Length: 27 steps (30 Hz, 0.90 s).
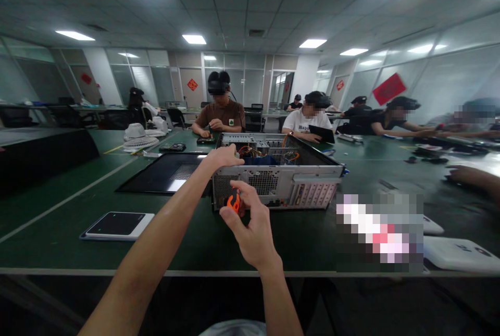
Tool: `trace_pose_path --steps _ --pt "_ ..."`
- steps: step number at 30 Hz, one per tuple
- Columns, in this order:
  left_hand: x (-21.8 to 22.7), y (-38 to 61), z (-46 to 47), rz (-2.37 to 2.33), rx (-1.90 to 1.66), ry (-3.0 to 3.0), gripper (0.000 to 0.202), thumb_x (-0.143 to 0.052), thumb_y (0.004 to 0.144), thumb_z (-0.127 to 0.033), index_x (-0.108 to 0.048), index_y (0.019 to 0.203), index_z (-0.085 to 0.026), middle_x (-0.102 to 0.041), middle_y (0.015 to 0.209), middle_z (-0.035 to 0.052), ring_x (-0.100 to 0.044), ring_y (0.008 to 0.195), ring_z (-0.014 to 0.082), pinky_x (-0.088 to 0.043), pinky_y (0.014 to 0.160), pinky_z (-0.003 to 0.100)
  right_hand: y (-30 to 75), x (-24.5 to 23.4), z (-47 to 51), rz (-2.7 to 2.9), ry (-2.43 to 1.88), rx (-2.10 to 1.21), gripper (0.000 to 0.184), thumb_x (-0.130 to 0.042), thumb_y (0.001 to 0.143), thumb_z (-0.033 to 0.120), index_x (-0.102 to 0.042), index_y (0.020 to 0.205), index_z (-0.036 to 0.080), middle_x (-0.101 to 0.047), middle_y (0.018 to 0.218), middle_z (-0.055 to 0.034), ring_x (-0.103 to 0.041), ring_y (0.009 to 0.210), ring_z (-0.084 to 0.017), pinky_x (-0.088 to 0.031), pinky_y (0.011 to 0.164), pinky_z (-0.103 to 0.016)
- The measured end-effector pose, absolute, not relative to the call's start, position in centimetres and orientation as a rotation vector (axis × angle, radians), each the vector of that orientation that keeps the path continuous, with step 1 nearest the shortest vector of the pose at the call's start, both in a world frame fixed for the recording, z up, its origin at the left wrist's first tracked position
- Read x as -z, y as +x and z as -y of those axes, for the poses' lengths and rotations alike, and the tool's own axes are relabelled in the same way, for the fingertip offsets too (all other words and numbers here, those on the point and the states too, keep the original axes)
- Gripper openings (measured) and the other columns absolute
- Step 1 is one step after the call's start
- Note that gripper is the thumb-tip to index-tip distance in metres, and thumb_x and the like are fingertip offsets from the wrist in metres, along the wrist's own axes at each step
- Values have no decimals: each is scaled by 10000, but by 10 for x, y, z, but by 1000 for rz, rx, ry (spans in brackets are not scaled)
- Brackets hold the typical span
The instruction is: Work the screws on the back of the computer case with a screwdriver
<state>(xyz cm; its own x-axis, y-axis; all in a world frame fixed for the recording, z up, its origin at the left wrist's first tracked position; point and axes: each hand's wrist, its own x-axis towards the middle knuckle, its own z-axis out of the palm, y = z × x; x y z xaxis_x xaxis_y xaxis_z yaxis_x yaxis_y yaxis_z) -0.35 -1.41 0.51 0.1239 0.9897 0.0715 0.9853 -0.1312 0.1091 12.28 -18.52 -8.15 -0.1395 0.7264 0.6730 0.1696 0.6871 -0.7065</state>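
Note:
An opened computer case lies on the table before me, its rear panel facing me and its wires and inner parts exposed. My left hand is at its top left rear corner, with curled fingers gripping the edge; some fingertips are hidden. Lower down, in front of the vent holes of the rear panel, my right hand holds a screwdriver with an orange and black handle between thumb and fingers. The screwdriver's tip is hidden, so I cannot tell whether it touches the panel.
A black side panel lies flat left of the case. Nearer me is a white device with a dark top. White devices lie at the right, beside a blurred-out patch. White fans stand farther back. Several people work around the tables.

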Motion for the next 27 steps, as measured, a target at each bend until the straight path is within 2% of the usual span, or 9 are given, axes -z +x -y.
trace_pose_path --steps 4,7,9,13,19,23,27 --pt "-5 -4 12 -2040 -196 2326 584 -558 872 -559 -543 1334 -201 -674 1364 176 -651 1246 349 -496 1002 427 120 92 183 1531 -681 -636 462 -789 825 451 -490 1108 241 -613 801 41 -578 639 -127 -486 603 -253" --pt "-5 -5 13 -2040 -186 2325 589 -554 874 -564 -537 1341 -205 -664 1382 172 -644 1258 350 -493 1013 430 118 101 182 1499 -639 -603 432 -802 818 440 -464 1011 252 -598 744 57 -579 635 -129 -499 607 -254" --pt "-6 -5 14 -2041 -175 2321 589 -552 877 -566 -534 1344 -206 -659 1390 170 -642 1263 347 -491 1018 428 117 105 181 1502 -640 -529 392 -793 832 450 -496 980 241 -603 778 40 -582 652 -126 -510 622 -257" --pt "-8 -4 17 -2034 -173 2335 578 -557 880 -552 -533 1342 -207 -663 1387 167 -642 1265 338 -492 1019 416 115 117 176 1428 -635 -301 320 -716 907 479 -578 1028 216 -624 852 0 -605 684 -132 -524 638 -263" --pt "-4 -6 12 -2016 -237 2343 558 -588 868 -558 -578 1296 -202 -691 1338 168 -665 1217 348 -506 988 418 106 138 167 1332 -571 -32 310 -633 970 477 -614 1112 202 -668 848 -25 -639 653 -153 -535 605 -287" --pt "-2 -10 10 -1916 -621 2427 396 -575 918 -500 -660 1147 -188 -720 1261 130 -682 1154 298 -513 980 375 105 143 165 1299 -568 34 309 -606 987 474 -632 1132 203 -707 885 -61 -683 690 -186 -561 622 -320" --pt "-1 -15 20 -1833 -1352 2461 217 -548 913 -276 -663 1079 -197 -711 1197 94 -649 1163 262 -482 1043 390 108 139 167 1291 -539 -14 290 -627 989 429 -652 1187 218 -713 933 -65 -693 759 -192 -569 673 -331"
